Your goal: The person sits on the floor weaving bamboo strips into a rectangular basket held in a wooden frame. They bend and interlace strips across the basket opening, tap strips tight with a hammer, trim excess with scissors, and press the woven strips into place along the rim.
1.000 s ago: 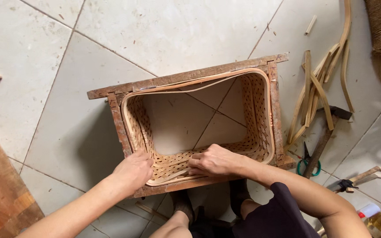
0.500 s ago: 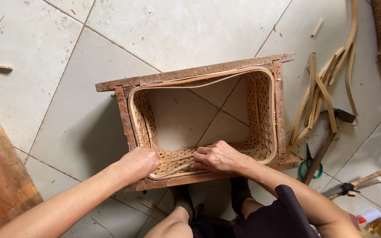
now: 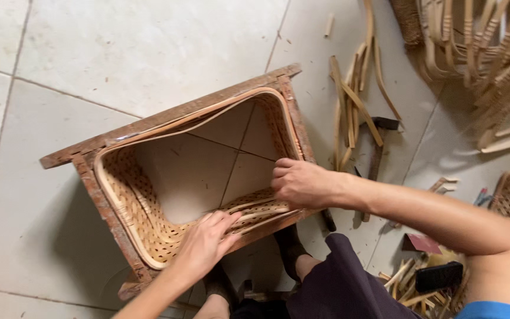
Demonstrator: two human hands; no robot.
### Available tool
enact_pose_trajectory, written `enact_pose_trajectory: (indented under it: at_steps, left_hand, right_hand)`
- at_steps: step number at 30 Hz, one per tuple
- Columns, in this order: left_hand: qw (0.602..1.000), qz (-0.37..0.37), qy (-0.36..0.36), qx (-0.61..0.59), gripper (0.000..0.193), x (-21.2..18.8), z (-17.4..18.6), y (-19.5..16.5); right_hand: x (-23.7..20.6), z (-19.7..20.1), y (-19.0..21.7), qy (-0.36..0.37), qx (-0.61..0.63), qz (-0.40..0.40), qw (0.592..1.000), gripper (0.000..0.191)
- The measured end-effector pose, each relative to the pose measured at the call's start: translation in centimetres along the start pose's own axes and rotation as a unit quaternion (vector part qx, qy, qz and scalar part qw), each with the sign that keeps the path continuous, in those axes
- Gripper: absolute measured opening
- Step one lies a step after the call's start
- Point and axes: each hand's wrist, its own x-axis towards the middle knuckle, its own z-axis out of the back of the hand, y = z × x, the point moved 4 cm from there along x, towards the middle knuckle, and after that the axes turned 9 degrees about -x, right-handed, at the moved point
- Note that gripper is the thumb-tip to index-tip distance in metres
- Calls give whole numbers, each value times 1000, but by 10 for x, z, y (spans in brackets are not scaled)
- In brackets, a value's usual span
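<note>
Tiled floor (image 3: 119, 53), one woven basket (image 3: 143, 230), two hands

Rough, worn wooden frame (image 3: 90, 155) around a matt woven-cane basket (image 3: 140, 218) on smooth, faintly glossy tile floor (image 3: 131, 53).

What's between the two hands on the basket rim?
In the head view, a bare stretch of woven basket wall and rim strip separates left hand from right hand.
</note>
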Motion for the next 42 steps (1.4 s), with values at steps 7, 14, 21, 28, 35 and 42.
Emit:
enact_pose_trajectory:
  at_steps: [7, 14, 21, 28, 35, 42]
  left_hand:
    - [989, 70, -119, -48, 26, 21, -15, -25]
    - [983, 90, -141, -76, 25, 15, -12, -27]
    - [981, 95, -142, -92, 25, 15, -10, -31]
    - [979, 92, -152, -97, 25, 17, -8, -32]
    - [978, 57, -170, -103, 22, 22, -10, -28]
    - [973, -123, -148, 127, 62, 9, -17, -22]
  right_hand:
    - [-12, -40, -19, 124, -130, 8, 984, 37]
    - [4, -40, -26, 289, -37, 12, 957, 22]
    - [9, -36, -29, 285, 9, 2, 958, 12]
    - [12, -32, -32, 316, 25, 8, 948, 17]
    - [14, -23, -33, 296, 8, -7, 955, 13]
    - [39, -27, -44, 316, -40, -10, 948, 23]
